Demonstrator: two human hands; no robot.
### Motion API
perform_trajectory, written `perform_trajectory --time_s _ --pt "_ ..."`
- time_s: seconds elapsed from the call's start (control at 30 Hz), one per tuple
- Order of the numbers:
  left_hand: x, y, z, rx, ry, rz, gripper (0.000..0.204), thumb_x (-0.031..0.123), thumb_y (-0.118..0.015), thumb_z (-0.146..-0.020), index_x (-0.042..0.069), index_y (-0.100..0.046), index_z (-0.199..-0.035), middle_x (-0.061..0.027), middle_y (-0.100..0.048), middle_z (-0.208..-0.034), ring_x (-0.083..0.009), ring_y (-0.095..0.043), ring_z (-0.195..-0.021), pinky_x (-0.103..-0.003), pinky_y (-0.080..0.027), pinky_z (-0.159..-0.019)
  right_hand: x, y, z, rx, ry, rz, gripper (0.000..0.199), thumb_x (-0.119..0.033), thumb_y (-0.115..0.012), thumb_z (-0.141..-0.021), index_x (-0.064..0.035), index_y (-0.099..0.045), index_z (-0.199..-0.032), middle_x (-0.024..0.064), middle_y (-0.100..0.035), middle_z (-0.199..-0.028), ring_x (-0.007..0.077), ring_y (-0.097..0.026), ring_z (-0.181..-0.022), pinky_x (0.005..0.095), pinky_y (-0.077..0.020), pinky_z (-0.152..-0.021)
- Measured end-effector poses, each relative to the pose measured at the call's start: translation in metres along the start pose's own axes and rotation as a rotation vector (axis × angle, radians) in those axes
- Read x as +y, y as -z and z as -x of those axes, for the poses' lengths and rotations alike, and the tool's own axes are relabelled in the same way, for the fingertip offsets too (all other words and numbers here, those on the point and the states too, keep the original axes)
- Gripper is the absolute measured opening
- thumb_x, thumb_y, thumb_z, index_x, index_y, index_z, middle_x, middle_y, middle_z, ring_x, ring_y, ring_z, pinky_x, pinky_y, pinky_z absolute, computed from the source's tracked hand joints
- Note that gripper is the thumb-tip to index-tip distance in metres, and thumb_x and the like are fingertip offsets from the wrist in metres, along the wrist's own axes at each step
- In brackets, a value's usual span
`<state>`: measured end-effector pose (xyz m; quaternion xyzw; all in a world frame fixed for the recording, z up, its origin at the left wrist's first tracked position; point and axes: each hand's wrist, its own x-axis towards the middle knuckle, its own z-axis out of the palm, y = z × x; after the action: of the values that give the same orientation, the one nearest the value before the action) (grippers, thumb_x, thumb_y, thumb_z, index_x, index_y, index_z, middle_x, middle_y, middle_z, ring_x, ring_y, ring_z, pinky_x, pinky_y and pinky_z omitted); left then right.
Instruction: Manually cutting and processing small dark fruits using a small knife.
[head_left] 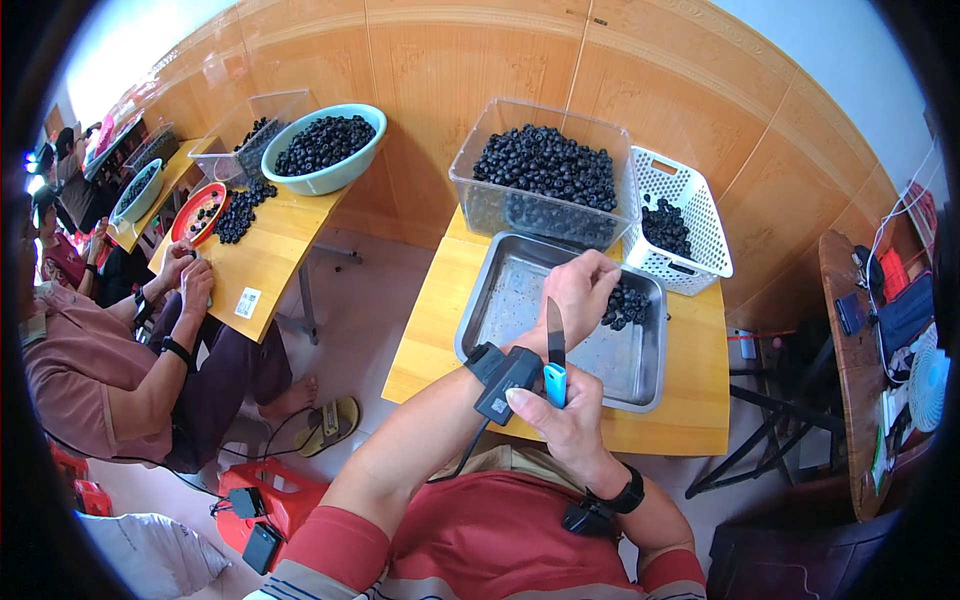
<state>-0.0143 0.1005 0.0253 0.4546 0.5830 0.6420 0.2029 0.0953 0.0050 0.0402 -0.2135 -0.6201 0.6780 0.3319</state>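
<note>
My right hand [572, 412] grips a small knife [556, 372] with a light blue handle, its dark blade pointing up beside my left wrist. Crossing in front of it, my left hand [580, 292] reaches over a rectangular metal tray [505, 300]. Its fingers are pinched together by a small heap of round, black, nut-like pieces [626, 306] in the tray's right side; what they hold is hidden. Behind the tray stands a clear plastic bin [478, 205] piled with such black pieces [548, 165]. A white perforated basket [705, 220] at its right holds more.
At left, another person [130, 370] works at a second table [245, 285] with a red plate [190, 232], loose black pieces and a full light green basin [375, 150]. A wooden stand [850, 400] is at far right. A red container [285, 490] sits on the floor.
</note>
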Motion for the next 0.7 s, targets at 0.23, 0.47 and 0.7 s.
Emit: perform_trajectory --time_s 0.23,0.47,0.7 --pt "0.0 0.008 0.002 -0.139 -0.481 -0.414 0.014 0.016 -0.067 -0.088 0.002 -0.065 -0.089 -0.0155 -0.068 -0.08 -0.0378 -0.065 -0.075 -0.042 -0.052 -0.063 -0.006 -0.001 0.002 -0.003 -0.002 -0.041 0.026 -0.02 -0.077 -0.084 0.0002 -0.068 -0.097 -0.0013 -0.066 -0.084 0.0021 -0.055 -0.073 0.019 -0.0461 -0.064" --pt "0.006 0.013 0.002 -0.118 -0.071 -0.104 0.015 0.016 -0.067 -0.088 0.001 -0.067 -0.091 -0.0163 -0.068 -0.073 -0.0334 -0.068 -0.071 -0.04 -0.052 -0.065 -0.008 0.004 0.005 -0.08 0.024 0.043 0.037 -0.022 -0.077 -0.084 0.003 -0.067 -0.11 0.0022 -0.068 -0.092 0.0051 -0.057 -0.078 0.0212 -0.0483 -0.069" --pt "-0.007 0.023 0.004 -0.171 0.058 -0.142 0.015 0.017 -0.069 -0.086 0.002 -0.069 -0.088 -0.0136 -0.068 -0.072 -0.0277 -0.068 -0.07 -0.036 -0.052 -0.065 0.001 0.01 0.008 -0.074 0.097 0.035 0.054 -0.021 -0.078 -0.085 0.0036 -0.057 -0.127 0.0022 -0.064 -0.096 0.005 -0.056 -0.082 0.0193 -0.0459 -0.07"
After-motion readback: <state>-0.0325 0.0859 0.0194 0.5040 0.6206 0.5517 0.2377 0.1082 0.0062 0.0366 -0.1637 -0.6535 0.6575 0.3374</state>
